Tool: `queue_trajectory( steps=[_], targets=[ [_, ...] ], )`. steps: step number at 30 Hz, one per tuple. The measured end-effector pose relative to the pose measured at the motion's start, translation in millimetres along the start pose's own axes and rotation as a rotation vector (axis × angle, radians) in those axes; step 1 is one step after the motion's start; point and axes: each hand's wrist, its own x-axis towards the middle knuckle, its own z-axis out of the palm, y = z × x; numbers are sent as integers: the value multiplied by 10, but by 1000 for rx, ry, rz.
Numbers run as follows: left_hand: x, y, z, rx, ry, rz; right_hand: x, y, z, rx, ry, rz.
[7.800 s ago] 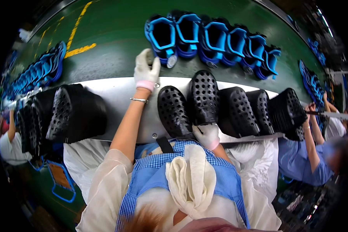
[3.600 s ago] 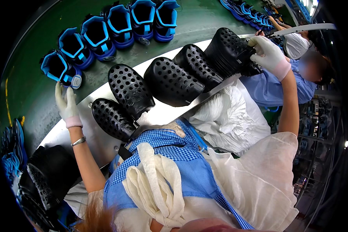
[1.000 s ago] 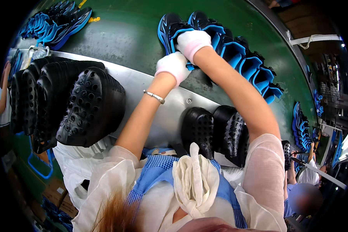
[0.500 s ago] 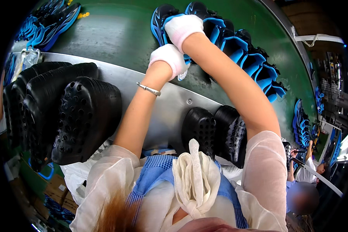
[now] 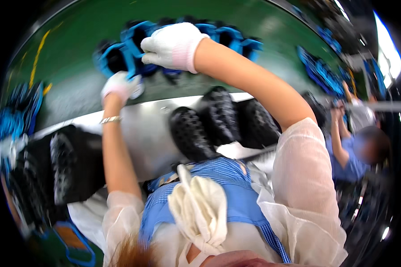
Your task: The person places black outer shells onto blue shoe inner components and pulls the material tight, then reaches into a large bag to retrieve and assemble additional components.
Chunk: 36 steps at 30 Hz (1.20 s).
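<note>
My left hand [image 5: 118, 87], in a white knitted glove, is closed at the near end of the leftmost black-and-blue sports shoe [image 5: 113, 62]. Motion blur softens its fingers, and a small white rounded piece [image 5: 138, 87] shows beside them. Over the row of shoes [image 5: 229, 40], my right hand [image 5: 174, 46] in a matching glove is held with fingers stretched and thumb apart. Nothing shows in its grasp. The shoes stand side by side on the green surface, their blue-lined openings towards me; the right hand partly covers some.
Black perforated shoe-shaped forms stand along the metal ledge [image 5: 140, 147], one group [image 5: 75, 167] at left, another [image 5: 191, 133] before me. More blue shoes lie at far left [image 5: 22, 111] and far right [image 5: 318, 71]. Two people [image 5: 349, 149] are at the right.
My hands, together at one shoe before, are now apart; the right has come off it and opened. The view has swung, so the shoe row appears farther left. More black forms show before me.
</note>
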Motion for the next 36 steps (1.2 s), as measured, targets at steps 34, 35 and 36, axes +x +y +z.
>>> queue_trajectory(
  steps=[34,35,36],
  targets=[
    [444,62,-85,371,383,174,-5077,952,367,62,532,1131],
    [458,39,-98,380,376,183,-5067,956,366,48,530,1111],
    [450,81,-94,386,368,196,-5064,955,348,52,500,1131]
  ],
)
